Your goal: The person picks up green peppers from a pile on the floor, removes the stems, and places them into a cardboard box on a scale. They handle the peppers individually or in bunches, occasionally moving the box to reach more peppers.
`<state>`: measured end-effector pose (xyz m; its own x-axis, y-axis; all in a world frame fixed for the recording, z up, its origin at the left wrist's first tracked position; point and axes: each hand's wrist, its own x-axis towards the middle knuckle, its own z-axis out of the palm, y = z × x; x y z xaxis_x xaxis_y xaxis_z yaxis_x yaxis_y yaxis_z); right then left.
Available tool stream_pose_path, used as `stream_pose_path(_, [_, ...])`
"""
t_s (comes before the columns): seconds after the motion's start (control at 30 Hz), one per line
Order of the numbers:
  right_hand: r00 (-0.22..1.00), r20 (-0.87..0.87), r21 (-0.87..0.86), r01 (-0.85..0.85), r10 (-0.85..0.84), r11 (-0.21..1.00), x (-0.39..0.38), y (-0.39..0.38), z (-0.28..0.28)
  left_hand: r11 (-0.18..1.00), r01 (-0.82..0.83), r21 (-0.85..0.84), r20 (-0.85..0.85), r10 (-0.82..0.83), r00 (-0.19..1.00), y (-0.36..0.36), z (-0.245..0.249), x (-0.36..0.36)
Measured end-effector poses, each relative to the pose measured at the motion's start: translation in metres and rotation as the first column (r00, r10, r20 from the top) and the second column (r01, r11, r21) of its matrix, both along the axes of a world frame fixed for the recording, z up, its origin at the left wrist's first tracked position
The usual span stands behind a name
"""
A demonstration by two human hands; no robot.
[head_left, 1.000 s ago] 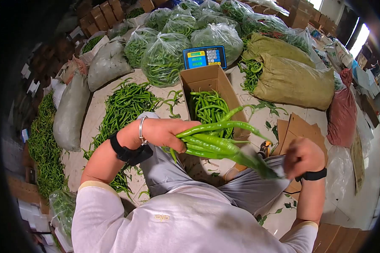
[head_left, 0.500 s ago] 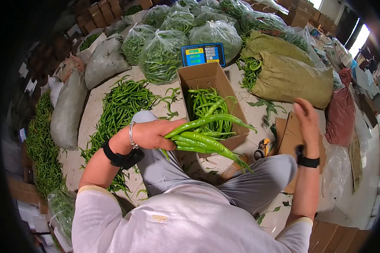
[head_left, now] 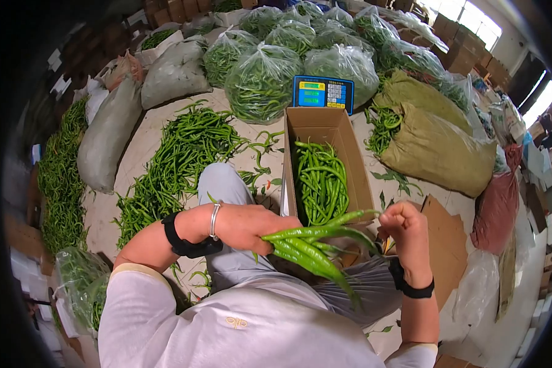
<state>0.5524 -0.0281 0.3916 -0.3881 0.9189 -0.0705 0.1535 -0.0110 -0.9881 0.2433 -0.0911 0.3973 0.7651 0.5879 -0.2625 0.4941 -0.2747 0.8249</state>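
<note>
My left hand (head_left: 251, 228) is wrapped round a bunch of long green chili peppers (head_left: 310, 253), whose far ends fan out to the right above my lap. My right hand (head_left: 406, 232) is closed in a pinch at the thin end of one of these peppers; its fingertips are partly hidden. Just beyond the bunch stands an open cardboard box (head_left: 362, 168), with many green chili peppers (head_left: 320, 187) lying inside it. A scale display (head_left: 323, 93) with lit green digits is behind the box.
A heap of loose chili peppers (head_left: 187, 150) covers the floor on the left. Clear plastic bags of peppers (head_left: 264, 80) line the back. Woven sacks (head_left: 438, 144) lie to the right, near a flat cardboard piece (head_left: 441, 239). A grey sack (head_left: 110, 138) leans at the left.
My right hand has come in from the right to the peppers' ends and closed. The left hand still holds the bunch. The view has shifted, with the box lower and further right; its peppers show more fully.
</note>
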Motion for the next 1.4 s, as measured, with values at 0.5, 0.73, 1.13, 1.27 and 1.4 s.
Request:
stream_pose_path(0.5, [0.667,-0.337,0.317,-0.584,0.664,0.747,0.045,0.002,0.009,0.969,0.199,-0.146,0.094,-0.187,0.978,-0.003,0.005,-0.001])
stream_pose_path(0.73, [0.802,-0.594,0.168,0.199,-0.062,0.966,0.148,0.05,-0.001,0.84,-0.379,-0.388,0.243,0.489,0.838,0.002,0.012,-0.024])
stream_pose_path(1.13, [0.611,0.306,0.648,0.428,-0.73,0.63,0.139,0.075,-0.065,0.421,-0.891,-0.171,0.37,0.865,0.339,0.134,-0.075,0.043])
stream_pose_path(1.27, [0.667,0.267,0.638,0.418,-0.695,0.647,0.134,0.084,-0.067,0.422,-0.872,-0.247,0.034,0.903,0.428,0.134,-0.1,0.067])
stream_pose_path(1.4, [0.663,0.282,0.66,0.391,-0.694,0.641,0.136,0.086,-0.072,0.386,-0.819,-0.425,0.217,0.922,0.322,0.119,-0.078,0.042])
